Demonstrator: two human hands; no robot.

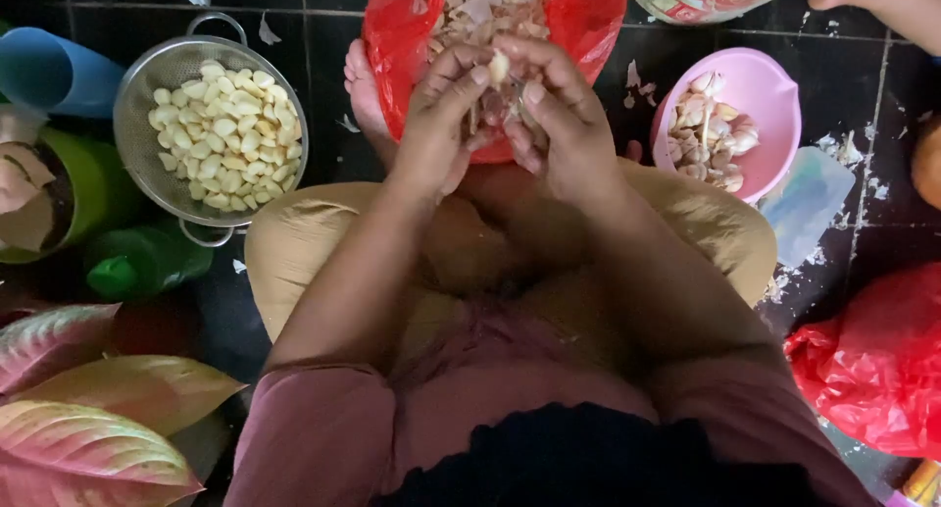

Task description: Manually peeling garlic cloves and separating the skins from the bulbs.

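Seen from above, we find a person seated on a dark tiled floor [882, 105], both hands raised over a red plastic bag [402, 36] of papery garlic skins. The left hand [436, 125] and the right hand [559, 120] meet on one garlic clove [499, 68], pale cream and partly skinned, pinched between curled fingertips just above the bag's mouth. Both hands are nearly closed around it; we cannot tell how much skin is left on the clove, since the fingers cover most of it.

The bag's top runs out of the picture, and its lower part is hidden behind the hands. One bare foot [363, 85] shows at its left edge.

We count one metal colander [147, 85] with two handles, to the left, well filled with peeled cloves too many to number, and one pink bowl [774, 85], to the right, holding unpeeled pieces. A second red bag [872, 360] lies at the lower right, cut off by the edge. At the left edge stand a blue cup [49, 71], a green cup [93, 188] and a green bottle [147, 257], all partly out of view. Another person's hand [882, 2] enters at the top right; what it holds is unclear. Large reddish leaves [88, 409] fill the lower left corner.
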